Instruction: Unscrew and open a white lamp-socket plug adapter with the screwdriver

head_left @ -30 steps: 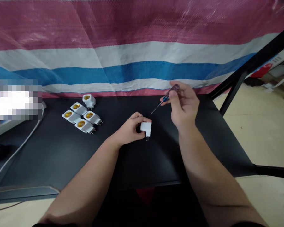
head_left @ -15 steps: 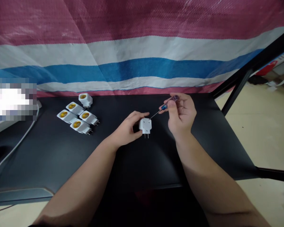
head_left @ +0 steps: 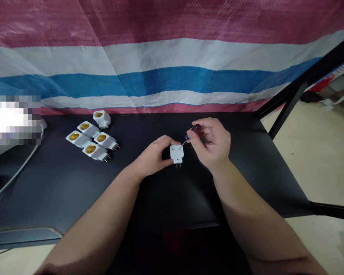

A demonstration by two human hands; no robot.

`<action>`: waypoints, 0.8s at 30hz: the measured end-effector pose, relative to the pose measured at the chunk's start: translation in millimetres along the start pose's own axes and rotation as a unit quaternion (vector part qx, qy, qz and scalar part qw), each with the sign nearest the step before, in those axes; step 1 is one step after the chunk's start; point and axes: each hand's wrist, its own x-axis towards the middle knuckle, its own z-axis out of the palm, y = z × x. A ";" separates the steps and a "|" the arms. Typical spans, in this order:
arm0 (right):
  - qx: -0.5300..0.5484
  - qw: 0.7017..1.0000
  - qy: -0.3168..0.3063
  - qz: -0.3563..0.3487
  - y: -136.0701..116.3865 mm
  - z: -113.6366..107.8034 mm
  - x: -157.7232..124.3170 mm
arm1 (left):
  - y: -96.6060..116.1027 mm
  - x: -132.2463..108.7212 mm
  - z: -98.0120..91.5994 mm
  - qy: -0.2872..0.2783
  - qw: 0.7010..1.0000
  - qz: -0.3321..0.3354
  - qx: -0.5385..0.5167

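Observation:
Between the thumb and fingers of my left hand [head_left: 154, 156] is a white plug-in lamp socket [head_left: 176, 153], its flat back with small screw holes facing up and its two metal prongs pointing toward me. My right hand [head_left: 215, 143] is closed around the handle of a screwdriver [head_left: 197, 128], which has a dark purplish end and a blue part near the shaft. The thin shaft slants down to the left, and its tip is at the upper right hole of the socket.
Several white lamp sockets [head_left: 95, 151] with brass-coloured threads lie grouped on the black table [head_left: 149, 126] at the left. A white cable [head_left: 20, 168] runs along the far left. Behind hangs a striped sheet [head_left: 172, 80]; a black metal frame [head_left: 292, 91] stands at the right.
My right hand has moved left and slightly down, its fingers now closer to the socket, with the screwdriver steeper. The left hand still holds the socket in nearly the same place.

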 end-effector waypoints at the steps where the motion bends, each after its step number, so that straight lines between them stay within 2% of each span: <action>1: -0.008 1.000 -0.004 -0.017 -1.4 0.2 0.4 | -0.1 -0.1 0.0 -0.001 1.000 0.003 -0.001; 5: -0.030 0.995 -0.017 -0.093 -5.6 2.5 2.5 | -1.8 -0.7 0.2 -0.007 1.000 0.012 -0.005; 8: -0.031 0.994 -0.012 -0.107 -4.3 5.0 3.3 | -2.6 -1.4 0.5 -0.015 1.000 0.014 -0.007; 11: -0.058 0.993 0.033 -0.092 -2.1 7.3 2.3 | -1.7 -1.9 0.8 -0.022 1.000 0.003 -0.001; 15: -0.077 0.994 0.072 -0.022 -4.5 9.3 -0.6 | -0.6 -1.9 1.7 -0.023 1.000 -0.009 0.013; 17: -0.049 0.998 0.047 0.007 -7.2 7.9 -1.0 | -0.7 -1.7 2.0 -0.023 1.000 -0.007 0.018; 24: 0.064 0.990 -0.112 0.050 -10.2 -9.7 6.0 | -3.4 -3.6 -1.1 -0.041 0.999 -0.006 0.002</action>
